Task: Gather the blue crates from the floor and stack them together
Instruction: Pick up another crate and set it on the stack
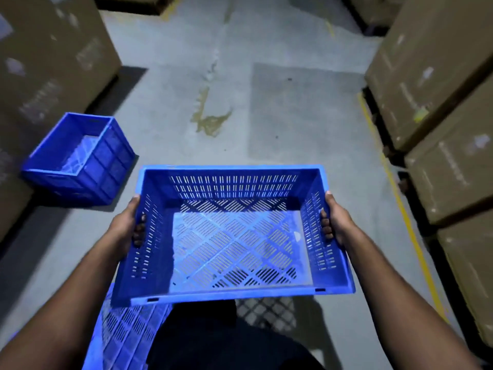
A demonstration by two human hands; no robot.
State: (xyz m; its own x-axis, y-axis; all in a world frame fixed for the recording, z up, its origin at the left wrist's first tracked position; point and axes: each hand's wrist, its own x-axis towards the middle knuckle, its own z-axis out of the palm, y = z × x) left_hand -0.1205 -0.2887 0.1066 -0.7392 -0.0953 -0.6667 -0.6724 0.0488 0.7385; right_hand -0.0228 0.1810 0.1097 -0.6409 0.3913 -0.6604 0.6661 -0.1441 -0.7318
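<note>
Below the held crate (234, 236), at about 7 o'clock, part of another slotted blue crate (125, 335) is seen, its outline cut off by dark clothing (226, 340) and the frame's lower edge, so its full shape cannot be made out. The held crate is carried above the floor at the centre of the view; it is shallow, rectangular, of blue plastic, with slotted walls and a diagonal lattice base. It is gripped at both short sides: the fingers of the left hand (128, 222) are curled through the wall's handle opening, and those of the right hand (336, 220) likewise, with thumbs laid over the rim. At 9 o'clock a deeper, ribbed, solid-walled blue crate (80, 158) stands on the grey concrete floor (280, 108). Cardboard boxes (426, 76) are stacked at 3 and 10 o'clock; their printed labels are blurred, possibly text, and cannot be read. A yellow line (400, 204) is painted along the floor at 3 o'clock.
</note>
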